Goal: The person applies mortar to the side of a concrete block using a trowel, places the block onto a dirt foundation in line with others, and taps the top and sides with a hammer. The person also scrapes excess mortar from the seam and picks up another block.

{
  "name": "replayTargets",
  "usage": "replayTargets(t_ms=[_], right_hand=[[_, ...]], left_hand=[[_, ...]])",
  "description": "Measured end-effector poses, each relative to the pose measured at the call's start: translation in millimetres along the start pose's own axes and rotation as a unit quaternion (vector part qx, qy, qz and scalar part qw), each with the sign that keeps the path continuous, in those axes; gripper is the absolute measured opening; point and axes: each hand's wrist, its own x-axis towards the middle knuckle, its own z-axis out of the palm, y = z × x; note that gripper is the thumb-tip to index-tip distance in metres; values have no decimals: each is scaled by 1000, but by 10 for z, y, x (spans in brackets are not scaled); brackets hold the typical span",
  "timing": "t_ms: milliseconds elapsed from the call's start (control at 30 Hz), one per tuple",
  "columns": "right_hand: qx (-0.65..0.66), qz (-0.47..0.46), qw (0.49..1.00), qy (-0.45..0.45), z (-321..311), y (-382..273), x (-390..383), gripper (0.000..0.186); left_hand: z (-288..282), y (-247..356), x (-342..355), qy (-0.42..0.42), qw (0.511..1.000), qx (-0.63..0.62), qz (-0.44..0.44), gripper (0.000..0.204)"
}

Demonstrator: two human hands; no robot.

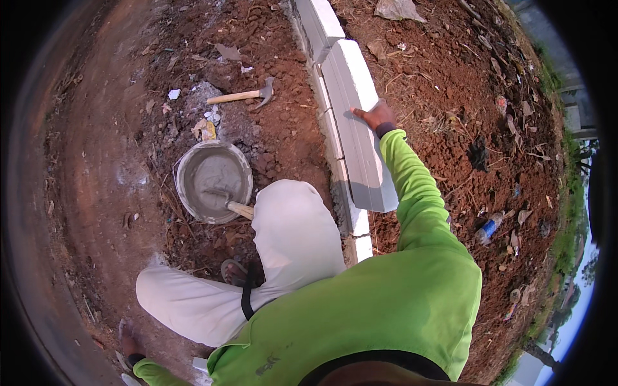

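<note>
Bright green cloth: a long-sleeved shirt (347, 302), nearest, dark at neck and cuffs. Off-white trousers (299, 222), both knees bent. Left hand (128, 341), low at the left rim of the view, well apart from the block; too small there to tell whether its fingers are spread or closed. One sandalled foot (233, 273), partly hidden between the legs. One round bucket (181, 177), just beyond the knee, with wet grey mortar (217, 166) inside; a wooden-handled trowel (241, 210) in it, blade in the mix, handle over the rim toward the knee. One pale block (353, 138), long, grey on the side and white on top, on the low wall (358, 222) to the right of the bucket. Right hand (373, 117), holding that block near mid-length — thumb on the grey side, palm over the white top, most fingers hidden. The block's long axis runs along the wall, away from the body, reaching both nearer and farther than the grip; the right is much the closer hand. One plastic bottle (490, 227), on red soil (450, 122) beyond the right sleeve. One claw hammer (241, 97), past the bucket, handle pointing left. Green grass (566, 254), at the far right.
</note>
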Motion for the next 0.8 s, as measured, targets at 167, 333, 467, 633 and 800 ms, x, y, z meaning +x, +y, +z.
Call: replayTargets(t_ms=[167,333,467,633,800], right_hand=[[-10,-3,1000,-13,11,-134,34,96],[-35,33,999,-21,-38,-188,104,99],[-16,27,999,-21,112,-266,160,99],[-42,45,998,-21,242,-247,254,102],[-62,48,996,-30,187,-340,193,104]], left_hand=[[-192,-169,-38,-35,981,167,89,46],[220,-312,-137,36,997,45,-41,47],[26,-297,-239,29,998,31,-38,54],[225,-289,-341,22,996,79,-40,58],[356,-206,-469,41,994,74,-72,60]])
